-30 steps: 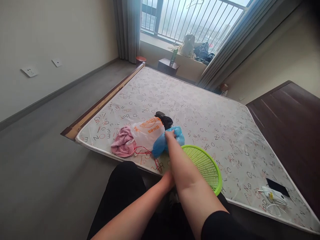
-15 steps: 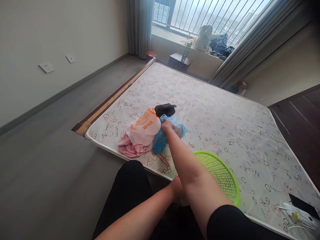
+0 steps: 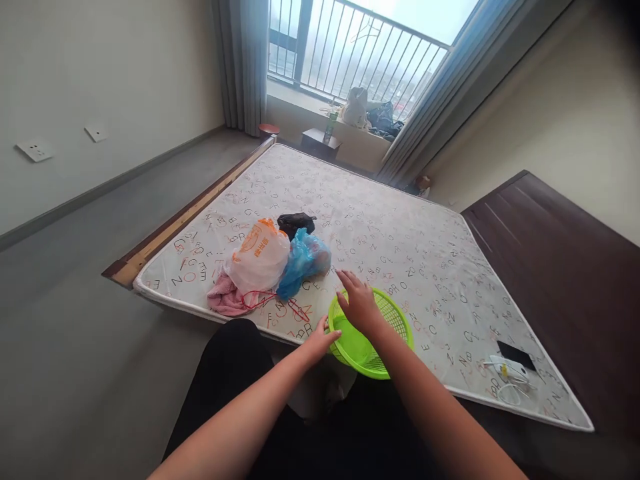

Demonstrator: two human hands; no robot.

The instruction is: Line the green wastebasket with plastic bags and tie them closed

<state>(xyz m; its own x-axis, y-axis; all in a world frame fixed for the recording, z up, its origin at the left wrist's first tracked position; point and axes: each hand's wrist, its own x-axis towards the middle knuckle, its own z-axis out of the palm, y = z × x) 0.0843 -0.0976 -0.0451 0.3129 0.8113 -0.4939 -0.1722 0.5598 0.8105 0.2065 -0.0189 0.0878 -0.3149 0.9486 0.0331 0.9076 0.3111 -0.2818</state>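
A bright green plastic basket [image 3: 354, 341] rests on the front edge of the mattress, open side up, with nothing visible inside. My left hand [image 3: 321, 339] grips its left rim, thumb over the inside and fingers outside. Over the basket's far side is my right hand [image 3: 360, 308], empty, with its fingers stretched out; whether it touches the rim I cannot tell. Left of the basket lies a blue plastic bag [image 3: 301, 263] with contents I cannot make out. Beside that are a white bag with orange print [image 3: 260, 257] and a black bag [image 3: 296, 223].
A pink cloth [image 3: 227, 297] and a red cord lie on the lettered mattress [image 3: 400, 233]. At right are a dark flat device [image 3: 516, 355] and a white power strip [image 3: 507, 368] with cables. A small dark table [image 3: 320, 143] stands beyond the bed, near the window.
My right hand has let go of the blue bag and moved back over the basket. The view has shifted, showing more of the headboard. The blue bag now lies released on the mattress.
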